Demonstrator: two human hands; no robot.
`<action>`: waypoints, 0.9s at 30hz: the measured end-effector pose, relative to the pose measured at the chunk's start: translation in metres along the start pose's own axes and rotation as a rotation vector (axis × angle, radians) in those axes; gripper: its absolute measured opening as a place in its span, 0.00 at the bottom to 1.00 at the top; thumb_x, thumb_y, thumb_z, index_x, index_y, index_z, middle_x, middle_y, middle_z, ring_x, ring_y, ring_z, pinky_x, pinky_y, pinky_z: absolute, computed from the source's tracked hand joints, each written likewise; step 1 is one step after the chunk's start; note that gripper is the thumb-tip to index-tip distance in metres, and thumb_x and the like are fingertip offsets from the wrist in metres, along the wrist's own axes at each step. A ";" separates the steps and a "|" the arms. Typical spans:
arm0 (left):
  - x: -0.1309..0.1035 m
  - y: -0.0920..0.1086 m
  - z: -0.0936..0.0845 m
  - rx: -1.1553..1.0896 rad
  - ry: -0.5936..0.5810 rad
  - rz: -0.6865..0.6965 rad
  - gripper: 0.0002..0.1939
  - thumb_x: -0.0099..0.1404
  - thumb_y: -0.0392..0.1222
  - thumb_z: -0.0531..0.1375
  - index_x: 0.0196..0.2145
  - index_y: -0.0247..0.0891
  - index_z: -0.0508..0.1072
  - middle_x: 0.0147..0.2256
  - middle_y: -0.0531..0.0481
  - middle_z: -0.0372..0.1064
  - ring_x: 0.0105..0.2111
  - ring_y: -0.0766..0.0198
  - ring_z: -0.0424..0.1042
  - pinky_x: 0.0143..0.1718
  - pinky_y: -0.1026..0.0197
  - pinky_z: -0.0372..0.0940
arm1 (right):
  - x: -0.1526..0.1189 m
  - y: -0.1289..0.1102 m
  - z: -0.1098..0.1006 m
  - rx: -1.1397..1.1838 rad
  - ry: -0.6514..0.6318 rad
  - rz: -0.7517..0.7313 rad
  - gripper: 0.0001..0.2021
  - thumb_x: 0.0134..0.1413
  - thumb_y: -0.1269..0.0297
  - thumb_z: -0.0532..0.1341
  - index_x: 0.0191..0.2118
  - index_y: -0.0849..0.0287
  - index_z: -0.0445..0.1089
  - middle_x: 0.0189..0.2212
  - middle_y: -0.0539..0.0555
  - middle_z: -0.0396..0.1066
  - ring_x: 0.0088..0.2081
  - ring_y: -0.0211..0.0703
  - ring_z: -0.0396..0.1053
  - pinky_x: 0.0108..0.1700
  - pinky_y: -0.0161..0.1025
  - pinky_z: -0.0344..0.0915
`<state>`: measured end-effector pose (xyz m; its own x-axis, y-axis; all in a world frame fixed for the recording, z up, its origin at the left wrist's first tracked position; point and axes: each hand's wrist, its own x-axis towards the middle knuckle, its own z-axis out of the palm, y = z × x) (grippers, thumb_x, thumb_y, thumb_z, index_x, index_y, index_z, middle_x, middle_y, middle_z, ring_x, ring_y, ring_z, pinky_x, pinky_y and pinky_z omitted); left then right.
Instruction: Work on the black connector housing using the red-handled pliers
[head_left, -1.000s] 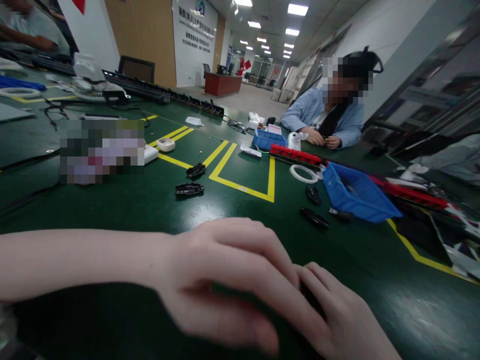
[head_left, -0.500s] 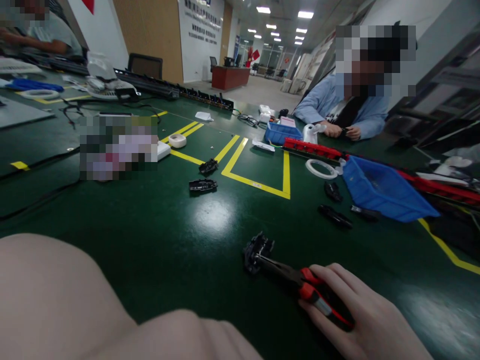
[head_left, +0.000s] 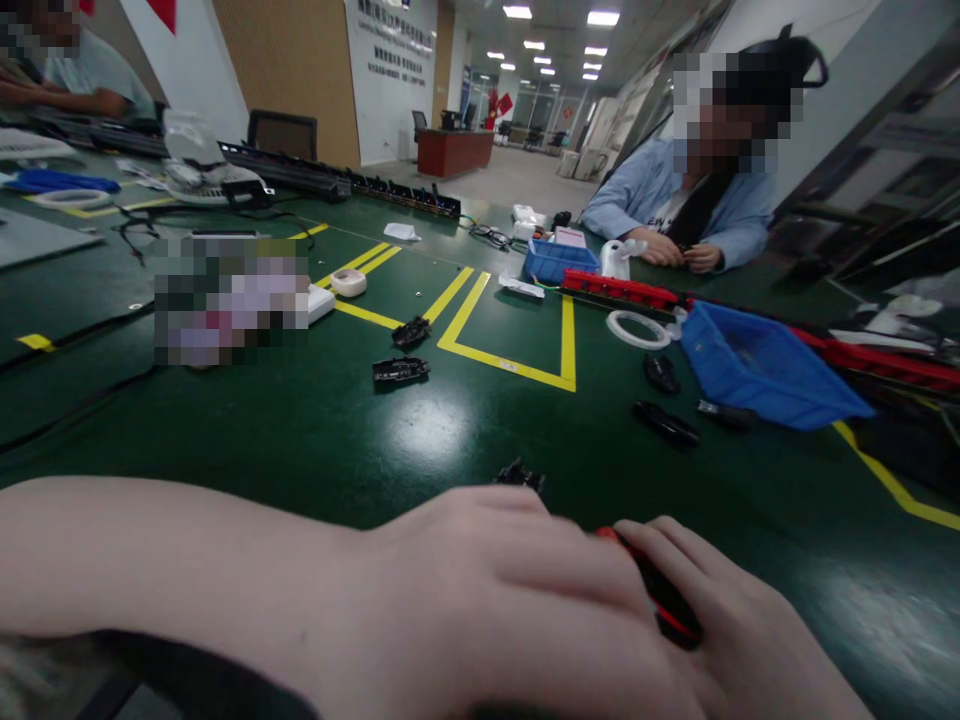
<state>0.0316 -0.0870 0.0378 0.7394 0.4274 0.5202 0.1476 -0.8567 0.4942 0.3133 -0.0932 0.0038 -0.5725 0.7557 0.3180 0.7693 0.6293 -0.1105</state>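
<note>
My right hand [head_left: 739, 615] is closed around the red-and-black handles of a pair of pliers [head_left: 681, 630] near the bottom of the view. My left hand [head_left: 502, 590] reaches across in front, its back toward me, covering the pliers' jaws and part of the handles. Its fingers are hidden, so its grip cannot be made out. Just beyond its knuckles, the top of a small black plastic part [head_left: 520, 474] shows on the green table. Whether the jaws touch that part is hidden.
Two similar black parts [head_left: 401, 370] lie farther off. More black pieces [head_left: 666, 423] sit near a blue bin [head_left: 772, 365] at right. Beyond are a red strip [head_left: 622, 288], a tape roll [head_left: 349, 282] and yellow floor-style tape lines [head_left: 568, 340]. Another person [head_left: 675, 210] sits opposite.
My left hand has moved right and forward from the bottom edge, over the pliers and most of the black part. My right hand keeps its hold on the pliers.
</note>
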 end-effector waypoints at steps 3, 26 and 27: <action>0.006 -0.024 -0.003 0.038 -0.019 -0.080 0.32 0.60 0.61 0.68 0.54 0.39 0.69 0.50 0.44 0.70 0.48 0.54 0.72 0.51 0.55 0.66 | 0.001 -0.002 -0.001 -0.008 -0.015 -0.009 0.14 0.61 0.56 0.60 0.49 0.55 0.70 0.36 0.55 0.75 0.32 0.43 0.77 0.30 0.36 0.76; 0.002 -0.084 0.000 -0.220 -0.227 -0.210 0.30 0.63 0.39 0.68 0.60 0.37 0.62 0.55 0.40 0.65 0.54 0.53 0.70 0.54 0.52 0.69 | 0.002 -0.003 -0.006 -0.109 0.032 -0.065 0.14 0.63 0.57 0.56 0.48 0.59 0.68 0.35 0.56 0.73 0.29 0.41 0.75 0.28 0.36 0.74; 0.002 -0.085 -0.001 -0.210 -0.235 -0.212 0.30 0.63 0.39 0.68 0.59 0.37 0.64 0.54 0.40 0.67 0.53 0.53 0.71 0.53 0.53 0.70 | 0.002 -0.003 -0.006 -0.111 0.034 -0.068 0.14 0.63 0.56 0.56 0.48 0.59 0.68 0.35 0.56 0.73 0.30 0.42 0.76 0.28 0.36 0.74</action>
<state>0.0203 -0.0132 -0.0021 0.8412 0.4898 0.2290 0.1936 -0.6684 0.7181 0.3116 -0.0946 0.0109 -0.6162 0.7040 0.3532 0.7565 0.6538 0.0166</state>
